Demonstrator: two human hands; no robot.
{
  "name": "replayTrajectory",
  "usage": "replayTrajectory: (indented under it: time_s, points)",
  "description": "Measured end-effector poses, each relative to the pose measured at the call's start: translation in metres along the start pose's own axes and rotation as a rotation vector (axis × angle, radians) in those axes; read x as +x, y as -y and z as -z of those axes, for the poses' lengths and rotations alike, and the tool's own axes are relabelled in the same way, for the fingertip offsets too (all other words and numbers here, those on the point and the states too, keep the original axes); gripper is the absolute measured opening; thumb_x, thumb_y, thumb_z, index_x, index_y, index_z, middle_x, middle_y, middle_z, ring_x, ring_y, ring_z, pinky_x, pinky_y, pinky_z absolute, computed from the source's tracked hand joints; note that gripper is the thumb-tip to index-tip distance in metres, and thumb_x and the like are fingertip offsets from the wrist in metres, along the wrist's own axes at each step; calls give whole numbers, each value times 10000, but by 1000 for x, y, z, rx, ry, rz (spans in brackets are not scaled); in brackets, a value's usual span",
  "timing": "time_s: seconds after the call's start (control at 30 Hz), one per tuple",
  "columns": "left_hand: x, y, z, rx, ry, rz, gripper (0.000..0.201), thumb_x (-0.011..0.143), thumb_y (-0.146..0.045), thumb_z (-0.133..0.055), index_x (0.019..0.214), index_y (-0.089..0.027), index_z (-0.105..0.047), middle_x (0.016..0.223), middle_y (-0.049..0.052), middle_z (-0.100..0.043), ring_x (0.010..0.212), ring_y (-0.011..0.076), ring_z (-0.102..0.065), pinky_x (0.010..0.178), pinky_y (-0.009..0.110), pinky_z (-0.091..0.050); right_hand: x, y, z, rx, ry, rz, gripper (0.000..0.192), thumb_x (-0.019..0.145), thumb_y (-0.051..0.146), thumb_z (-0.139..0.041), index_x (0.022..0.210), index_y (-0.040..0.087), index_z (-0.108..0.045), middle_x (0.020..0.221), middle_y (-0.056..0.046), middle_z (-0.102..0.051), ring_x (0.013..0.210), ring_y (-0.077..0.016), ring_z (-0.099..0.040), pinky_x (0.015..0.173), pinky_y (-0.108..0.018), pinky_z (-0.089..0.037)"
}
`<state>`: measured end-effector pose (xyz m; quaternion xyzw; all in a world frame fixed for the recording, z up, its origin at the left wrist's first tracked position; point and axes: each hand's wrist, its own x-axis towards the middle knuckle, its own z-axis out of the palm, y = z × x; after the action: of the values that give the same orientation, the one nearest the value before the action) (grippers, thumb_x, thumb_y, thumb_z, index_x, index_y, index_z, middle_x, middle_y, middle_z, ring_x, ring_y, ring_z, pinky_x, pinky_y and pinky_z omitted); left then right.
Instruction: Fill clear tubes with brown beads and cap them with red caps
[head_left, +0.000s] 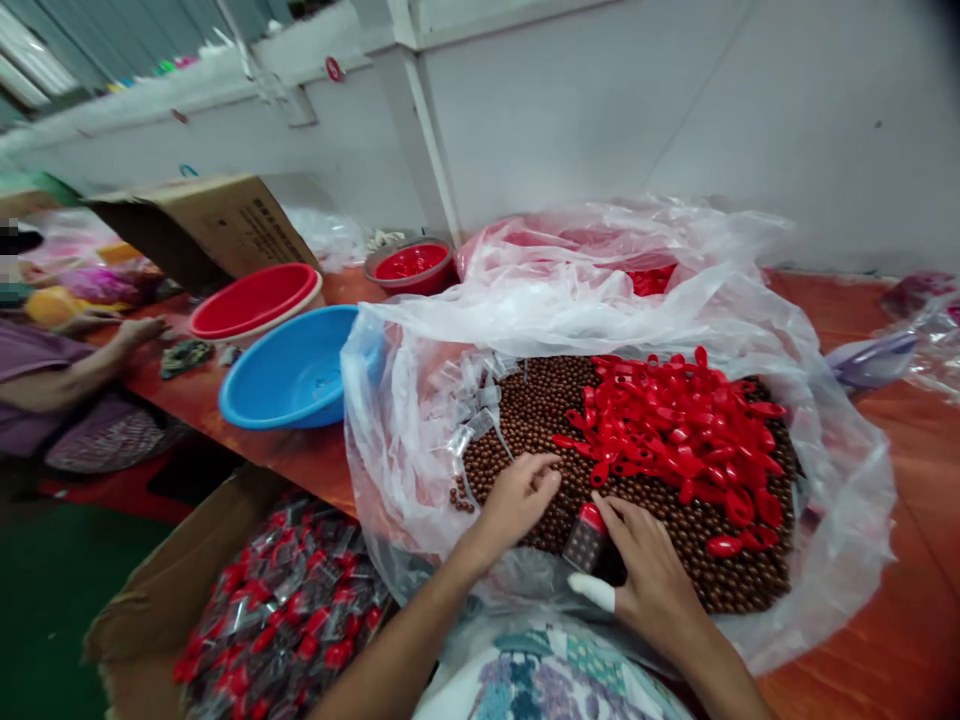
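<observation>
A small clear bottle with a red cap, full of brown balls, stands tilted at the front of the pile. My right hand grips it between the fingers at the cap and the thumb, which wears a white finger cover, near its base. Over the brown balls my left hand hovers, palm down, with bent fingers slightly apart and nothing visible in them. Red plastic caps lie heaped on the balls to the right. Clear empty bottles lie at the left of the pile.
Translucent plastic sheeting surrounds the pile. A blue basin and red basin stand left on the red table. Below, a carton holds many filled bottles. Another person sits at far left.
</observation>
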<state>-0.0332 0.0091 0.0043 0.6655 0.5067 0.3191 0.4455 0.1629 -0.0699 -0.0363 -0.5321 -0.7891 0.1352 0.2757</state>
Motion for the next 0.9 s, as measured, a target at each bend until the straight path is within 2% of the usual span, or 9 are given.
replayTrajectory:
  time_s: [0.07,0.13,0.2,0.3,0.43,0.57,0.7,0.8,0.9]
  points:
    - [11,13,35,258,-170,-11,285,811,-287,-496,1053,-204,-622,998,72,-594,920,208,-536,871,323,-379,2,-8,-1,-33,44,29,715,726,356,-611,1363,242,-307,1245,-114,-483,1132,-301,-444,917,-462,-392]
    - [23,29,65,465,-282,12,288,795,-239,-509,1054,-181,-621,997,95,-585,942,234,-524,876,351,-368,8,-18,-3,-46,47,41,598,764,262,-551,1331,256,-361,1226,-99,-497,1111,-277,-460,914,-448,-404]
    - [34,44,86,614,-282,26,299,778,-229,-538,1060,-175,-622,1016,106,-597,976,260,-510,895,377,-343,18,-26,-6,-59,4,19,541,766,124,-457,1290,252,-412,1181,-88,-522,1077,-250,-481,912,-430,-416]
    - [48,57,98,678,-180,19,312,742,-223,-590,1045,-162,-639,998,114,-633,953,279,-525,888,388,-334,36,-34,-10,-131,-40,11,610,690,-15,-365,1248,213,-462,1197,-91,-518,1058,-240,-485,913,-420,-423]
    - [60,54,95,646,-129,-21,399,716,-181,-600,1116,-183,-601,948,92,-651,870,257,-545,829,363,-364,55,-37,-13,-253,40,91,603,684,-52,-352,1201,210,-518,1241,-86,-506,963,-231,-516,859,-402,-456]
    - [59,44,83,443,-61,3,397,727,-225,-566,1122,-200,-550,789,16,-620,667,166,-550,668,278,-409,54,-41,-9,-218,23,16,558,680,-51,-358,1134,204,-558,1100,-89,-553,970,-224,-520,842,-371,-467]
    - [55,39,56,177,44,93,444,702,-246,-570,1137,-190,-503,704,-37,-582,555,110,-521,576,224,-410,38,-35,5,-78,-132,-148,444,792,74,-401,1198,227,-498,1131,-92,-498,987,-219,-532,807,-351,-480]
    - [56,38,35,109,146,90,316,699,-260,-575,1004,-180,-588,734,-17,-601,621,117,-541,597,220,-421,23,-25,18,44,-295,-244,330,861,241,-434,1186,254,-490,1111,-78,-503,985,-215,-537,816,-358,-468]
    - [59,37,19,8,188,161,250,682,-281,-602,898,-159,-631,757,3,-614,623,124,-542,587,231,-433,5,-18,26,180,-421,-314,261,857,306,-472,1106,242,-516,1036,-58,-543,964,-204,-539,850,-363,-442]
